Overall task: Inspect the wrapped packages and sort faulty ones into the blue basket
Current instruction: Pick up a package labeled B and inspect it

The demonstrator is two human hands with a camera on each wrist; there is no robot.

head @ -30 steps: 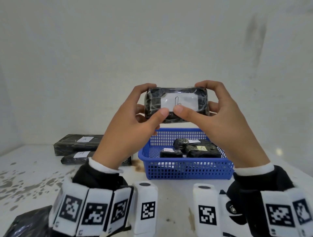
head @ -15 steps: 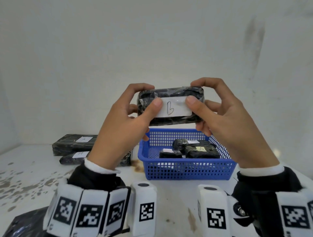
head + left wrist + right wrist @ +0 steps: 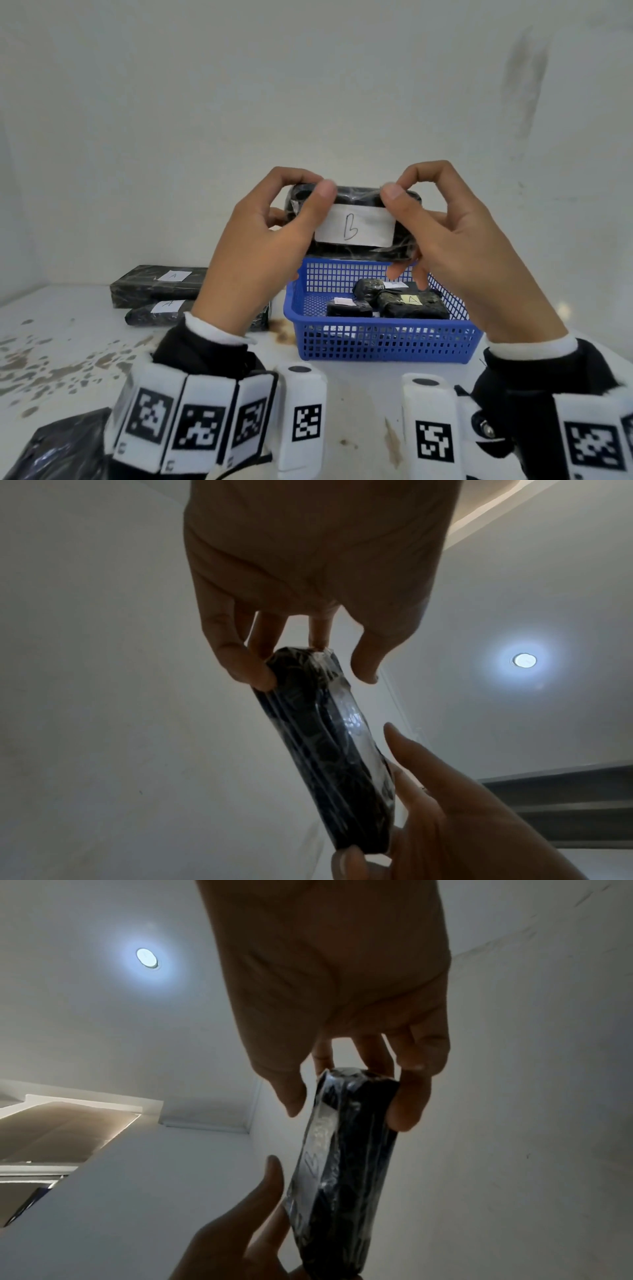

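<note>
Both thumbs are now sitting higher than a moment ago, at the top edge of the wrapped package (image 3: 352, 222), baring its whole white label reading "B". The left hand (image 3: 253, 250) and right hand (image 3: 459, 246) are pinching its ends, holding it above the blue basket (image 3: 383, 342), where a yellow "A" label (image 3: 412, 299) is showing below the right hand

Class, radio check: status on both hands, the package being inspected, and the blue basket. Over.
Left hand and right hand both grip the wrapped package, B label facing up. Held above the blue basket, which already holds packages. Nothing in the way.
</note>
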